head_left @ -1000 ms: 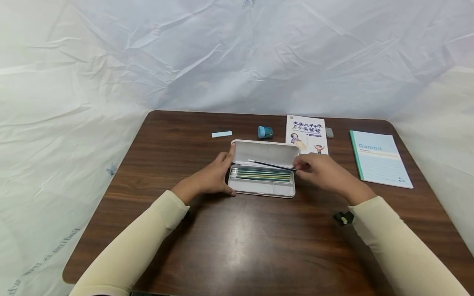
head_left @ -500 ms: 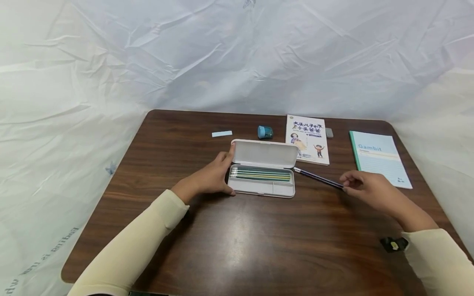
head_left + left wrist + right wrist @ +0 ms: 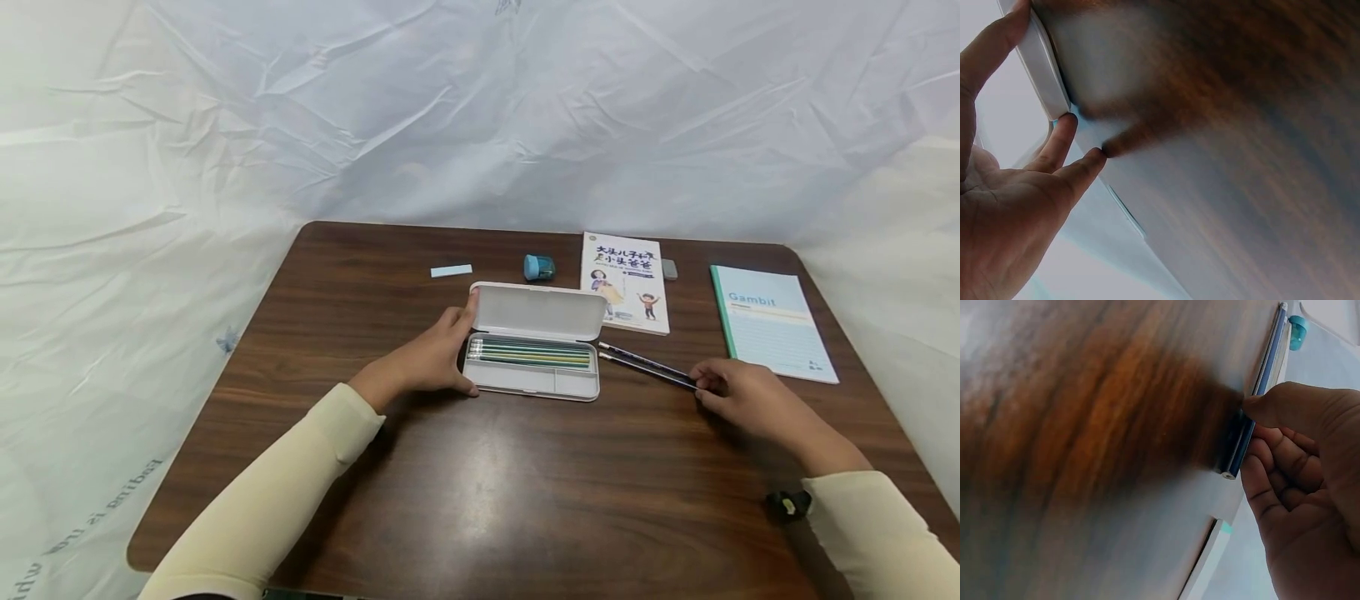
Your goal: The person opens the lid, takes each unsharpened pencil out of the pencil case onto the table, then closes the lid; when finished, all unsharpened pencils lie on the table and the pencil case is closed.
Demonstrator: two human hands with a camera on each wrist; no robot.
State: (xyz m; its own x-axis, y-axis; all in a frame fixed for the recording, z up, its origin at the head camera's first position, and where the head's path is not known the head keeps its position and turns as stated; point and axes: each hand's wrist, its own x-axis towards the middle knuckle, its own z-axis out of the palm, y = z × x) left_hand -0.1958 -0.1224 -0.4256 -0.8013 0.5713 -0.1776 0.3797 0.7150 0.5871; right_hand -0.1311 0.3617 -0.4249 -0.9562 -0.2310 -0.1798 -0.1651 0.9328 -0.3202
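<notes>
A white pencil case (image 3: 540, 315) lies with its lid raised, and several striped green and yellow pencils (image 3: 528, 353) fill its back compartment. My left hand (image 3: 423, 360) spans its left end, with a finger at the lid's top corner and the thumb by the front edge. In the left wrist view, the left hand (image 3: 1016, 206) meets the white case edge (image 3: 1044, 69). To the right of the case, my right hand (image 3: 750, 396) pinches the near ends of two dark pencils (image 3: 652, 366), whose eraser ends point at the case. The right wrist view shows thumb and fingers on these pencils (image 3: 1266, 365).
Behind the case are a light blue strip (image 3: 451, 271) and a blue pencil sharpener (image 3: 537, 267). A picture book (image 3: 626, 283) lies behind the dark pencils, with a grey eraser (image 3: 669, 269) beside it. A Gambit notebook (image 3: 776, 325) is at the right.
My right hand held a dark pencil over the case a second ago, then moved right to dark pencils on the table. Two pencils now show slightly apart. The left hand has stayed put.
</notes>
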